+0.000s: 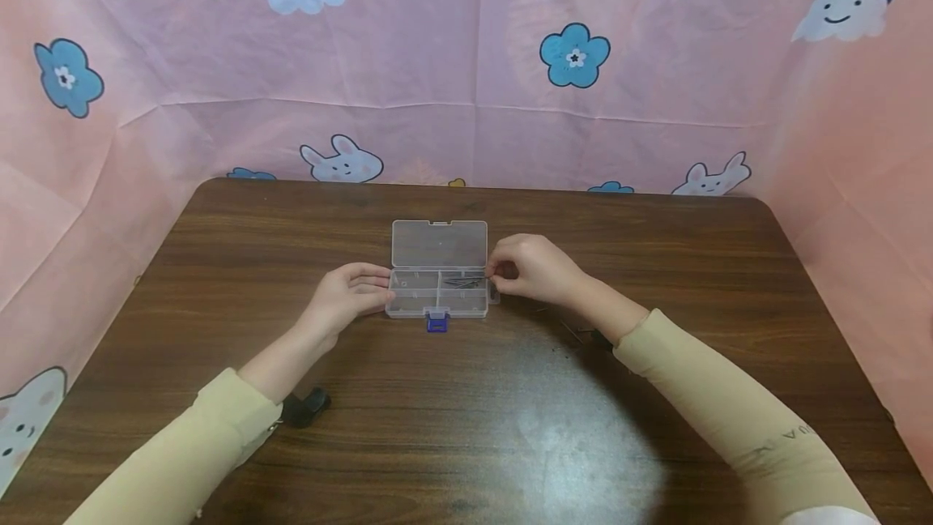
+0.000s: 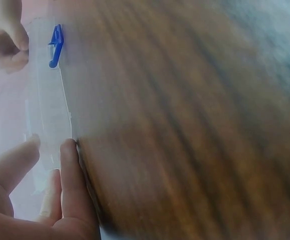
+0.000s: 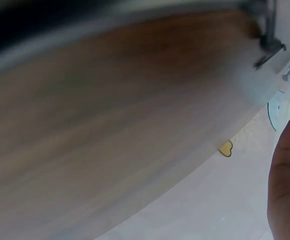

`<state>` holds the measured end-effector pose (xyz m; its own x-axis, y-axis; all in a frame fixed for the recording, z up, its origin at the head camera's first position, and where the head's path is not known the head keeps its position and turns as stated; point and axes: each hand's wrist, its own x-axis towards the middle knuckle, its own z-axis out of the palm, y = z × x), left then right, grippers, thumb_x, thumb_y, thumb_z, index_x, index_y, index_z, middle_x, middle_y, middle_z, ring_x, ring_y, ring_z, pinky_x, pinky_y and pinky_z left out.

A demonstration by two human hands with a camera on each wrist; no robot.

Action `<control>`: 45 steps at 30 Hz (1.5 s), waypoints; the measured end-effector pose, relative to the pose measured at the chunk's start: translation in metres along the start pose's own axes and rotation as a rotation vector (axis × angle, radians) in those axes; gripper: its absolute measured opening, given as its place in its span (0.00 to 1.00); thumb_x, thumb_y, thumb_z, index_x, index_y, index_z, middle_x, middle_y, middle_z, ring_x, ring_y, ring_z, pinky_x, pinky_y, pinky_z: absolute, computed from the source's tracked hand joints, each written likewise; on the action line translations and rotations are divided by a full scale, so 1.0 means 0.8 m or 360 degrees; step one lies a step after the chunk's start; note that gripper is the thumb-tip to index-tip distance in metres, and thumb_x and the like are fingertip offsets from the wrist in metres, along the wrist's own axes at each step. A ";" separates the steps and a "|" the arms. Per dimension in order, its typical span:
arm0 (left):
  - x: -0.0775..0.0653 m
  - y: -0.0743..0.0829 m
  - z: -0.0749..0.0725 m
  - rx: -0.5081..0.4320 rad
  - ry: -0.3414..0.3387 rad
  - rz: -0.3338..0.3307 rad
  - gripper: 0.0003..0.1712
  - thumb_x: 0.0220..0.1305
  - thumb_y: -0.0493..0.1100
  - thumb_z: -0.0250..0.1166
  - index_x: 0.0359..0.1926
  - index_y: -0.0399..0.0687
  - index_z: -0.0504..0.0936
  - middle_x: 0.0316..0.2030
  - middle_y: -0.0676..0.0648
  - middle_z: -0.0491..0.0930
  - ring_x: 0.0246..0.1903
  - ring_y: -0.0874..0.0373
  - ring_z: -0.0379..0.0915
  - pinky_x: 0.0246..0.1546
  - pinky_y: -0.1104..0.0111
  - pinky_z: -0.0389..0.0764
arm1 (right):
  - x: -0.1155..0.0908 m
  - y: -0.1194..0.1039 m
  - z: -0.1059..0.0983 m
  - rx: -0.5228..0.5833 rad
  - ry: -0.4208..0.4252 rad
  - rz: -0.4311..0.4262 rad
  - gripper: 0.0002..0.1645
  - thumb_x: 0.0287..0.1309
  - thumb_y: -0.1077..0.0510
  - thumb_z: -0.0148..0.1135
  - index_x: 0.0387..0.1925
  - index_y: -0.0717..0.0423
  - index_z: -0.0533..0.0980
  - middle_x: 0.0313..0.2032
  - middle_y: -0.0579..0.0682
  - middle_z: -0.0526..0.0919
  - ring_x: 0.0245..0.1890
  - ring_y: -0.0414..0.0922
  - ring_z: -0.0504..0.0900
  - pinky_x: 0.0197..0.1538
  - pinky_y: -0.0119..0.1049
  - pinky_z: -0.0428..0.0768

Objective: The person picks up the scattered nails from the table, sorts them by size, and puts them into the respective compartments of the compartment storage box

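In the head view a clear plastic compartment box [image 1: 414, 300] lies on the table with its lid [image 1: 440, 245] raised at the back and a blue clasp [image 1: 436, 322] at the front. My left hand [image 1: 340, 298] touches the box's left end with nearly straight fingers. At the right end, my right hand [image 1: 535, 267] has thumb and forefinger brought together at the rim. A thin dark metal rod appears to run from that pinch into the back right compartment, where several thin metal pieces [image 1: 461, 283] lie. Its exact kind is too small to tell. The right wrist view misses the pinch.
Thin sticks [image 1: 571, 332] and small dark bits lie on the wooden table [image 1: 437, 444], partly beside the right forearm. A small clear piece [image 1: 495, 295] sits against the box's right side. Black wrist gear [image 1: 306, 407] shows by the left sleeve. Printed cloth [image 1: 437, 63] stands behind the table.
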<state>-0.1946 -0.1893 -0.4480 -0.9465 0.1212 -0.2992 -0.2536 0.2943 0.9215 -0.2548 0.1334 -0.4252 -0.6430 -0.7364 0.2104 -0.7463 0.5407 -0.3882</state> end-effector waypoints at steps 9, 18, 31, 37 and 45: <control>0.001 0.000 0.000 0.0008 0.0002 -0.0006 0.30 0.71 0.38 0.70 0.69 0.30 0.74 0.64 0.29 0.79 0.45 0.71 0.81 0.49 0.79 0.85 | 0.019 -0.010 0.009 -0.0033 -0.0015 -0.0050 0.04 0.61 0.65 0.71 0.35 0.54 0.87 0.35 0.47 0.89 0.34 0.40 0.82 0.40 0.35 0.84; 0.001 0.000 0.000 -0.0012 -0.0015 -0.0011 0.30 0.72 0.38 0.70 0.69 0.30 0.73 0.65 0.29 0.78 0.44 0.73 0.82 0.48 0.79 0.86 | 0.032 -0.014 0.013 -0.0100 -0.0055 -0.0091 0.04 0.61 0.65 0.72 0.35 0.54 0.88 0.35 0.48 0.89 0.36 0.42 0.83 0.45 0.38 0.85; 0.000 0.002 0.001 -0.0046 -0.0021 -0.0022 0.30 0.73 0.37 0.69 0.70 0.29 0.72 0.65 0.29 0.78 0.43 0.73 0.82 0.49 0.79 0.86 | 0.036 -0.018 0.018 -0.0176 -0.0053 -0.0149 0.03 0.60 0.65 0.72 0.34 0.55 0.88 0.35 0.48 0.88 0.36 0.43 0.83 0.46 0.38 0.85; 0.000 0.002 0.001 -0.0065 -0.0020 -0.0021 0.30 0.72 0.36 0.69 0.70 0.29 0.72 0.65 0.29 0.78 0.42 0.73 0.82 0.48 0.78 0.86 | 0.035 -0.018 0.017 -0.0153 -0.0068 -0.0126 0.03 0.61 0.65 0.72 0.36 0.55 0.88 0.36 0.48 0.89 0.36 0.43 0.84 0.45 0.37 0.86; 0.000 0.003 0.000 -0.0053 -0.0015 -0.0014 0.30 0.72 0.37 0.69 0.69 0.29 0.72 0.64 0.29 0.78 0.43 0.73 0.82 0.48 0.78 0.86 | 0.028 -0.016 0.008 -0.0059 -0.0052 -0.0066 0.05 0.64 0.64 0.71 0.39 0.54 0.88 0.39 0.48 0.89 0.40 0.43 0.84 0.48 0.38 0.86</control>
<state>-0.1948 -0.1883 -0.4458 -0.9424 0.1278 -0.3092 -0.2683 0.2636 0.9266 -0.2585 0.1072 -0.4213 -0.6060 -0.7710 0.1957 -0.7783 0.5239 -0.3460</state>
